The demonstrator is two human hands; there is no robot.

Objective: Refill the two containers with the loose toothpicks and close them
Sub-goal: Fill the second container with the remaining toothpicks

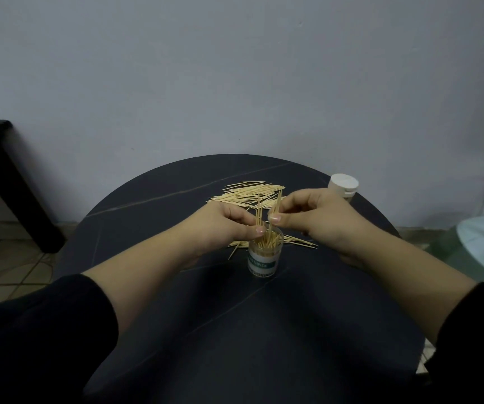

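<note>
Presently, at the moment of inspection, a clear container (263, 256) with a banded label was found standing upright and uncapped near the middle of the round dark surface (176, 316). It was observed to be partly filled with toothpicks, several of which projected above its rim. The left hand (229, 225) was noted just beside the container's mouth, thumb and forefinger closed on a few upright toothpicks. The right hand (313, 217) was likewise pinched narrowly on a small bundle of toothpicks (275, 204) held above the opening. A sizeable loose pile (249, 193) was seen lying on the surface beyond the hands, and further strays (296, 240) were seen fanned out just behind and beside the container. A white capped item (344, 185), judged to be the second container or its lid, stood at the far right edge of the surface; whether it was filled could not be determined. The task was therefore assessed as only partly advanced: the first container was being loaded and had not been closed, a good share of toothpicks remained to be gathered, and the condition of the second container was left unverified.
</note>
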